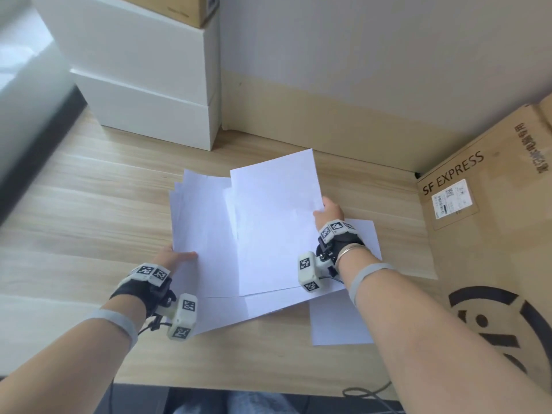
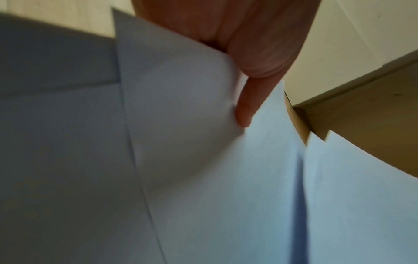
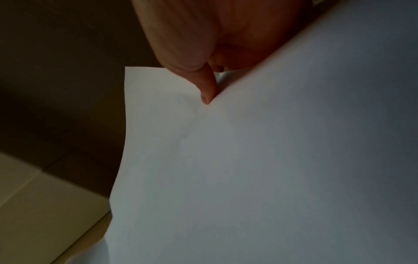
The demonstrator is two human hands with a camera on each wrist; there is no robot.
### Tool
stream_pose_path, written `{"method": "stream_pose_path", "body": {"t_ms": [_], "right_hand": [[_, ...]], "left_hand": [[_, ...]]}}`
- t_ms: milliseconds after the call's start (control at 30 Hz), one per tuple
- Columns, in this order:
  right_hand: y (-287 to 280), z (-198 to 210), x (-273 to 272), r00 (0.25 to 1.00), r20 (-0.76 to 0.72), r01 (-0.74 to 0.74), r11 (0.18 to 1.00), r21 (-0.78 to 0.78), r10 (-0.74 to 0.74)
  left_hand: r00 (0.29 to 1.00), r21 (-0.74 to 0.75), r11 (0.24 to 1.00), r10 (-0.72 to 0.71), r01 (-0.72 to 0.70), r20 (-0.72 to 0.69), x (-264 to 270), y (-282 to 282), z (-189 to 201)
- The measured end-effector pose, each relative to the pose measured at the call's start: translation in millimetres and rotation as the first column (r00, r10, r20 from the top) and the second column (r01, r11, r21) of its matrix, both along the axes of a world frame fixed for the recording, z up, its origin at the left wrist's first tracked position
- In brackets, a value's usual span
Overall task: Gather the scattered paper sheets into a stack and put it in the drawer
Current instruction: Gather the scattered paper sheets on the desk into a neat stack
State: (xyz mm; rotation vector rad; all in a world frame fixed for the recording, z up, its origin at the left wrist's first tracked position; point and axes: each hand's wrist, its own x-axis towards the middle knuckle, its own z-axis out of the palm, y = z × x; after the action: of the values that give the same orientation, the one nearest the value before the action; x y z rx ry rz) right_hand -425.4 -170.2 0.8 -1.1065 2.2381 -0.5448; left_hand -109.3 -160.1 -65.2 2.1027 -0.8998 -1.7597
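Note:
Several white paper sheets [image 1: 268, 234] lie in a loose, fanned pile in the middle of the wooden desk [image 1: 89, 204]. My left hand [image 1: 185, 256] pinches the left edge of a batch of sheets [image 2: 181, 107], thumb [image 2: 245, 110] on top. My right hand [image 1: 321, 209] pinches the right edge of the top sheet [image 1: 277, 198], and its thumb [image 3: 207, 92] presses the paper [image 3: 248, 160] near the edge. Both batches are tilted up a little off the desk. More sheets lie flat underneath, one [image 1: 337, 324] sticking out near my right forearm.
A white drawer unit [image 1: 143, 85] stands at the back left with a cardboard box [image 1: 179, 7] on top. A large SF Express carton [image 1: 493, 219] fills the right side. A wooden backboard [image 1: 328, 115] and the wall close off the far edge.

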Motion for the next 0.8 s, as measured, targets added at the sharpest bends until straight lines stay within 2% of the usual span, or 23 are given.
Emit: {"method": "stream_pose_path", "body": {"t_ms": [100, 267, 367, 500, 567, 667, 800], "right_hand": [[-4, -16, 32, 0.997, 0.037, -0.065, 0.997, 0.048, 0.063], [-4, -35, 73, 0.992, 0.094, -0.099, 0.989, 0.110, 0.089], [-1, -44, 91, 0.985, 0.148, -0.115, 0.982, 0.150, 0.093], [1, -47, 102, 0.964, 0.242, -0.157, 0.969, 0.188, 0.109], [1, -46, 101, 0.967, 0.219, -0.176, 0.962, 0.209, 0.130], [2, -45, 86, 0.982, 0.167, -0.118, 0.978, 0.174, 0.089], [11, -43, 25, 0.998, 0.053, 0.015, 0.979, 0.204, -0.027]], "left_hand": [[1.000, -0.004, 1.000, 0.000, 0.000, -0.012, 0, 0, 0], [0.999, -0.066, 0.997, -0.025, 0.026, 0.028, -2, 2, 3], [0.997, -0.069, 0.996, -0.051, 0.056, 0.062, -2, 2, 1], [0.996, -0.066, 0.998, -0.016, 0.022, 0.083, -8, 2, 2], [0.997, -0.060, 0.998, -0.010, 0.015, 0.082, -13, 3, 4], [0.999, -0.094, 0.996, 0.013, -0.009, 0.040, -21, 3, 3], [0.999, -0.102, 0.994, -0.022, 0.027, 0.047, -29, 0, 5]]}}
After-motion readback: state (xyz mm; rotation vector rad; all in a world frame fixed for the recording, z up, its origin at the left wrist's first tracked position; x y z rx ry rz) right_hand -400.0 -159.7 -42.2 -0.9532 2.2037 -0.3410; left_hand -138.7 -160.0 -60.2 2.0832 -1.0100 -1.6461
